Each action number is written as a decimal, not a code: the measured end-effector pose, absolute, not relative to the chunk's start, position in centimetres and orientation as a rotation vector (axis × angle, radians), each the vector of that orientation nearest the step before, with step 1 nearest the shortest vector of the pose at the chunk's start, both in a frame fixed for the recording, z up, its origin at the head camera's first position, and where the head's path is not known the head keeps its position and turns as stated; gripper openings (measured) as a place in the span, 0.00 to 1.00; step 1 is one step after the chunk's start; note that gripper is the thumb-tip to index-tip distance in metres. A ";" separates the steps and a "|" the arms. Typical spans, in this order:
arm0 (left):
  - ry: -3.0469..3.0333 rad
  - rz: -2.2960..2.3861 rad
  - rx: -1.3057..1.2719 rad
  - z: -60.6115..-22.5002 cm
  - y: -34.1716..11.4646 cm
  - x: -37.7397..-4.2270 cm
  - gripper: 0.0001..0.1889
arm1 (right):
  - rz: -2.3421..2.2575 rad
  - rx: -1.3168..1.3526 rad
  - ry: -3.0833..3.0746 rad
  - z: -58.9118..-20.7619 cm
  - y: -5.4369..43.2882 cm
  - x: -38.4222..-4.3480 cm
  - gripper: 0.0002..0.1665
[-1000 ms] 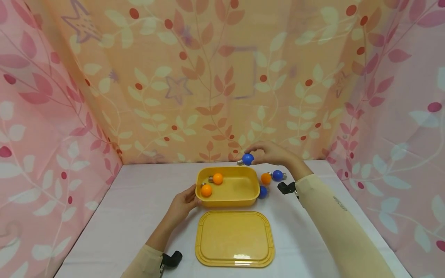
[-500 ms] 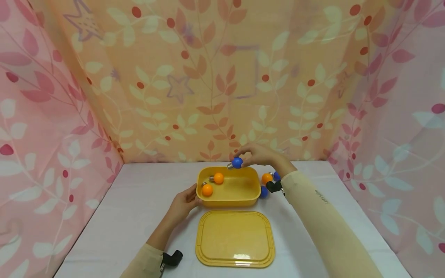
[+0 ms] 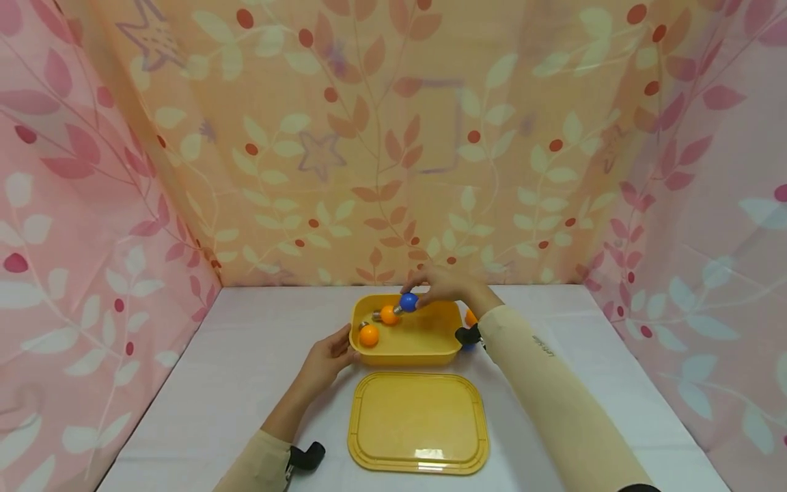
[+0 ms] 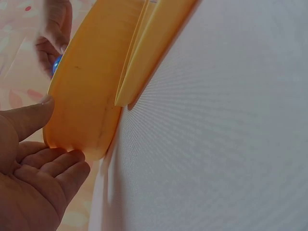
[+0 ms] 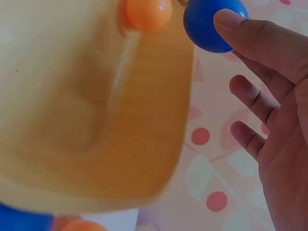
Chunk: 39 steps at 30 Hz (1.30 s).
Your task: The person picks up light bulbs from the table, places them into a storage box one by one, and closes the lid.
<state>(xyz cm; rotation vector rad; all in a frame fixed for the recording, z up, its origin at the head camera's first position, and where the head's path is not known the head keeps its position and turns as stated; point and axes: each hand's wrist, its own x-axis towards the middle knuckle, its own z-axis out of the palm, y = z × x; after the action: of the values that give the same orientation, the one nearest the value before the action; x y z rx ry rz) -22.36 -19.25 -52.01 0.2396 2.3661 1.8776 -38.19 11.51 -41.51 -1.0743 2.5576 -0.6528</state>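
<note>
In the head view my right hand (image 3: 439,283) pinches a blue light bulb (image 3: 408,303) between thumb and fingertips, its metal base tilted down to the left. It is over the back part of a yellow plastic container (image 3: 424,357). Inside, towards the left, lie two orange bulbs, a front one (image 3: 369,335) and a back one (image 3: 389,315). My left hand (image 3: 326,359) touches the container's left end; in the left wrist view its thumb and relaxed fingers (image 4: 72,173) rest against the outer wall. The right wrist view shows the blue bulb (image 5: 207,26) under my thumb.
A yellow lid (image 3: 418,424) lies flat on the white-covered table (image 3: 215,396) in front of the container. To the container's right, an orange bulb (image 3: 471,318) and a blue bulb (image 3: 468,346) are partly hidden by my right wrist camera. Patterned cloth surrounds the table.
My right hand has carried the blue bulb left and down, from beyond the container's back rim to over its inside. My left hand has stayed at the container's left end.
</note>
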 end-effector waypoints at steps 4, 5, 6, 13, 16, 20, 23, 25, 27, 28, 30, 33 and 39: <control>2.360 1.888 0.244 -52.1 -19.2 -22.4 0.39 | -0.623 -1.086 2.521 -42.3 11.0 -38.3 0.22; 2.364 1.886 0.245 -52.0 -19.2 -22.4 0.39 | -0.619 -1.085 2.506 -42.4 10.8 -38.3 0.22; 2.366 1.884 0.247 -52.1 -19.2 -22.4 0.39 | -0.614 -1.090 2.492 -42.6 10.7 -38.2 0.21; 2.385 1.854 0.228 -51.8 -19.2 -22.4 0.39 | -0.605 -1.112 2.439 -43.3 9.8 -37.8 0.21; 2.392 1.850 0.222 -51.8 -19.2 -22.4 0.39 | -0.592 -1.072 2.437 -43.7 9.5 -37.7 0.21; 2.390 1.851 0.232 -51.8 -19.2 -22.4 0.39 | -0.544 -1.054 2.427 -44.2 9.1 -37.7 0.22; 2.394 1.845 0.226 -51.8 -19.2 -22.4 0.39 | -0.485 -1.094 2.428 -44.4 8.8 -37.6 0.22; 2.394 1.837 0.206 -51.8 -19.1 -22.4 0.39 | -0.441 -1.127 2.441 -44.5 8.7 -37.6 0.22; 2.402 1.830 0.207 -51.7 -19.1 -22.3 0.39 | -0.404 -1.142 2.459 -44.5 8.7 -37.5 0.22; 2.405 1.829 0.208 -51.7 -19.1 -22.3 0.39 | -0.391 -1.147 2.466 -44.6 8.7 -37.5 0.22; 2.409 1.825 0.206 -51.6 -19.1 -22.3 0.39 | -0.381 -1.155 2.472 -44.6 8.7 -37.5 0.22; 2.409 1.830 0.234 -51.6 -19.2 -22.3 0.39 | -0.394 -1.148 2.475 -44.5 8.8 -37.4 0.23; 2.399 1.838 0.248 -51.7 -19.2 -22.3 0.39 | -0.486 -1.078 2.512 -43.8 9.4 -36.9 0.23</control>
<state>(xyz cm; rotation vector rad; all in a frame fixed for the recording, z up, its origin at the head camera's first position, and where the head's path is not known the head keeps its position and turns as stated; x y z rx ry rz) -22.27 -19.20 -51.68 0.2483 2.3990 1.8383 -36.93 9.40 -43.79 -1.0777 2.5117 -0.4856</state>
